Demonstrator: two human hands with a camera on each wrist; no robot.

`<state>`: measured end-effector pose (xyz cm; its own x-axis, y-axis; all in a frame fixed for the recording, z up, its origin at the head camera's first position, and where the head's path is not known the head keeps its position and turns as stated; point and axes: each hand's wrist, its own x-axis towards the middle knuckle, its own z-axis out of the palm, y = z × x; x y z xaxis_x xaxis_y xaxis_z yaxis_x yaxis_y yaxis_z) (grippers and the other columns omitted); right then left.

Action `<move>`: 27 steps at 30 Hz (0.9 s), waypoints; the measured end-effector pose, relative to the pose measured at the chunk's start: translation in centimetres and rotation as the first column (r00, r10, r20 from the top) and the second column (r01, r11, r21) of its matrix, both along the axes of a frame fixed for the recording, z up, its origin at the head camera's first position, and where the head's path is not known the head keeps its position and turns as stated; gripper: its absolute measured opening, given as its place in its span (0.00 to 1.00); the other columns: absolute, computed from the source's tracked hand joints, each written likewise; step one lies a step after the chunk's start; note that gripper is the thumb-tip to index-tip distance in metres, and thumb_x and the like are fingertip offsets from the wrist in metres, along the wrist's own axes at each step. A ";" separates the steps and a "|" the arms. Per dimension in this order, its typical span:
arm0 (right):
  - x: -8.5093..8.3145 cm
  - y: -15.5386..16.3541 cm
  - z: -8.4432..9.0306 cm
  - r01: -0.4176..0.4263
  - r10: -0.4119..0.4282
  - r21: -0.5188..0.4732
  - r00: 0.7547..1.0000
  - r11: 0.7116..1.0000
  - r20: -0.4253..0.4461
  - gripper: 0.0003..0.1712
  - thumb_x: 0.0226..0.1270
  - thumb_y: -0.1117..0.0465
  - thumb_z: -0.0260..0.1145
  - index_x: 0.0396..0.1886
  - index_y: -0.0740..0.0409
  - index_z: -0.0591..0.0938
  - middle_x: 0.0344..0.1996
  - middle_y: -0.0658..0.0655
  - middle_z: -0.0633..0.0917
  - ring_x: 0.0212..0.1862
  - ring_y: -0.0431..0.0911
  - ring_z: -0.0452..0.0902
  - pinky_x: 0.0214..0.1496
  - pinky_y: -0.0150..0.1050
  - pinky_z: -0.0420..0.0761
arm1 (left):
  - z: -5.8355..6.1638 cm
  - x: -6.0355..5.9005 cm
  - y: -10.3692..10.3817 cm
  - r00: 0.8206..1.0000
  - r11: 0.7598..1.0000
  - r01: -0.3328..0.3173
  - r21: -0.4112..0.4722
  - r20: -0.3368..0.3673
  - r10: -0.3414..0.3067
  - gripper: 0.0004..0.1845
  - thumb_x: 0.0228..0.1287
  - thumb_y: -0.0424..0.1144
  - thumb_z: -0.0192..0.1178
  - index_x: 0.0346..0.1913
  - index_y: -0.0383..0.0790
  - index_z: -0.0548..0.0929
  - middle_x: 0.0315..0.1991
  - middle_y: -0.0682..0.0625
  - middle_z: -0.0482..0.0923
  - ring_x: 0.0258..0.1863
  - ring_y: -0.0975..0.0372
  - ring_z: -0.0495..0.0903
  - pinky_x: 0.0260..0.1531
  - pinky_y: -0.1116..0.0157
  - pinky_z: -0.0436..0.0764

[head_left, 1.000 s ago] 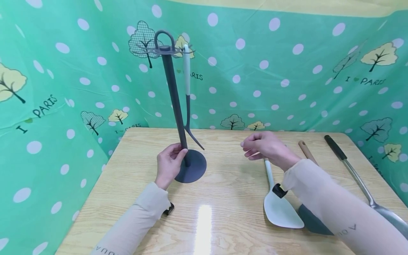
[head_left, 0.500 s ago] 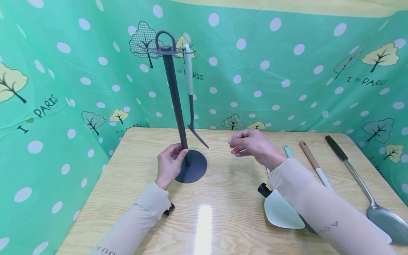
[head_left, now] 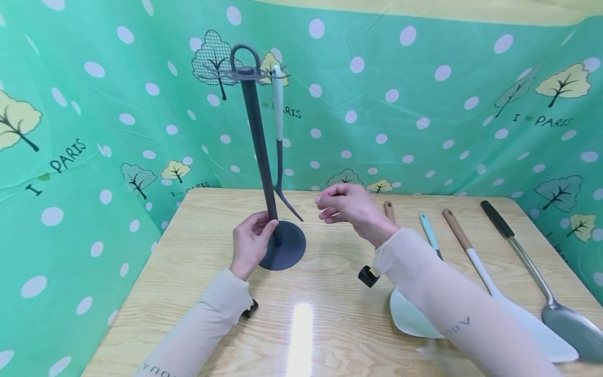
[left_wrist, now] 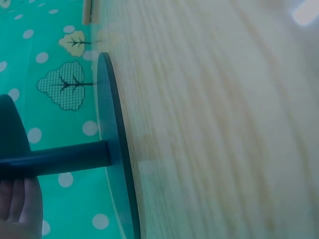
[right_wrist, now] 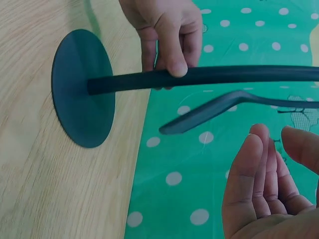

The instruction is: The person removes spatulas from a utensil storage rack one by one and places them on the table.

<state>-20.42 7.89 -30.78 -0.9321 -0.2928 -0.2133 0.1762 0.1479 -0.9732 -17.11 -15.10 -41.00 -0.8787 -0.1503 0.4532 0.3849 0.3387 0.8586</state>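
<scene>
My left hand [head_left: 252,243] grips the lower pole of a dark utensil stand [head_left: 258,141], thumb in front, just above its round base. From the hook ring at the top hangs a turner [head_left: 279,112] with a pale mint handle and a dark head. In the right wrist view its angled head [right_wrist: 199,115] lies beside the pole. My right hand [head_left: 353,212] hovers to the right of that head, apart from it, fingers loosely bent and holding nothing. The left wrist view shows the stand's base [left_wrist: 117,149] edge-on against the wooden table.
On the table's right lie a pale turner [head_left: 412,317], partly under my sleeve, a mint handle [head_left: 427,228], a white spatula with a brown handle [head_left: 480,267], and a steel wok turner with a black handle [head_left: 527,264]. A green dotted cloth [head_left: 424,157] hangs behind.
My right hand has moved left toward the stand, uncovering more of the utensils on the right. The hanging turner has swung slightly right and back. My left hand stays on the pole.
</scene>
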 end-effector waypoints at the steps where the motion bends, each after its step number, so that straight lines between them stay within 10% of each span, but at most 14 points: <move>1: 0.0 -0.3 0.0 -0.003 0.003 -0.003 1.000 1.000 -0.002 0.11 0.62 0.63 0.67 0.42 0.64 0.80 0.42 0.61 0.81 0.36 0.52 0.82 0.46 0.48 0.83 | -0.4 -0.3 -0.2 1.000 1.000 0.001 0.000 -0.002 -0.001 0.11 0.61 0.35 0.65 0.44 0.32 0.84 0.37 0.40 0.84 0.35 0.53 0.84 0.41 0.60 0.83; 14: -0.3 -3.1 0.4 -0.065 0.054 -0.063 0.983 0.996 -0.173 0.14 0.63 0.63 0.68 0.47 0.63 0.79 0.43 0.65 0.82 0.45 0.61 0.79 0.47 0.50 0.82 | -1.6 -1.0 -0.6 1.000 1.000 0.009 0.020 0.001 -0.009 0.12 0.60 0.38 0.66 0.43 0.35 0.85 0.37 0.44 0.84 0.35 0.57 0.84 0.40 0.65 0.83; 27: -0.3 -4.3 0.1 0.040 -0.003 0.085 0.919 0.996 -0.394 0.12 0.64 0.57 0.68 0.45 0.54 0.82 0.37 0.54 0.83 0.39 0.48 0.79 0.41 0.40 0.82 | -1.6 -1.1 -0.6 1.000 0.999 0.022 0.039 -0.022 -0.021 0.11 0.60 0.37 0.67 0.42 0.34 0.85 0.36 0.43 0.84 0.35 0.55 0.84 0.39 0.64 0.84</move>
